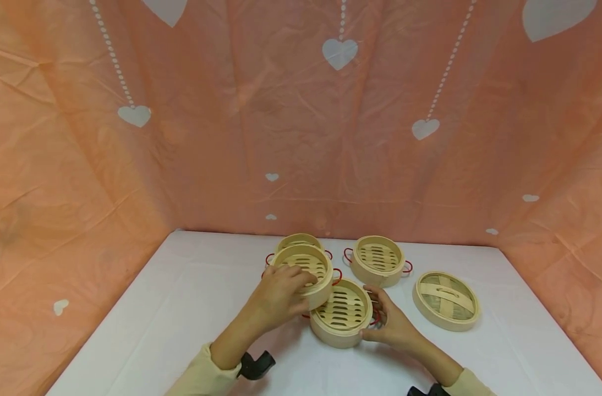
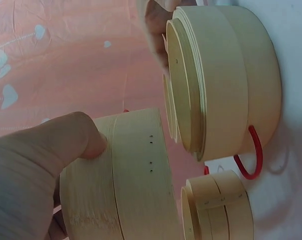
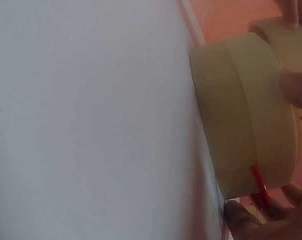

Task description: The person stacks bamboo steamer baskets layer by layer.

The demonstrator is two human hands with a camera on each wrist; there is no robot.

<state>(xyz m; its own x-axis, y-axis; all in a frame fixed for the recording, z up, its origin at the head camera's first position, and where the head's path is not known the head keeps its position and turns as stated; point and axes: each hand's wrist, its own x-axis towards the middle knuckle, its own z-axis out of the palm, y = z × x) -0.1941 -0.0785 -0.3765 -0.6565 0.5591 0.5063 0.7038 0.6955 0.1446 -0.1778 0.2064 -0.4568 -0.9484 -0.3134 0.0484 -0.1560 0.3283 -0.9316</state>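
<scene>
My left hand [image 1: 279, 294] grips a round bamboo steamer basket [image 1: 323, 290] by its near side, fingers over the rim and thumb outside. In the left wrist view this held basket [image 2: 135, 190] is raised off the table and tilted. Just right of it, a second steamer basket [image 1: 337, 336] stands on the table. My right hand [image 1: 392, 324] holds that one at its right side by a red handle, thumb in front and fingers behind. The right wrist view shows this basket [image 3: 231, 110] between thumb and fingers.
Behind the raised basket is another steamer basket [image 1: 299, 238], partly hidden. One more basket [image 1: 377, 275] with red handles stands at the back right. A woven bamboo lid [image 1: 447, 302] lies farther right on the white table [image 1: 182, 308]. Pink cloth [image 1: 301, 148] with hearts encloses the back and sides.
</scene>
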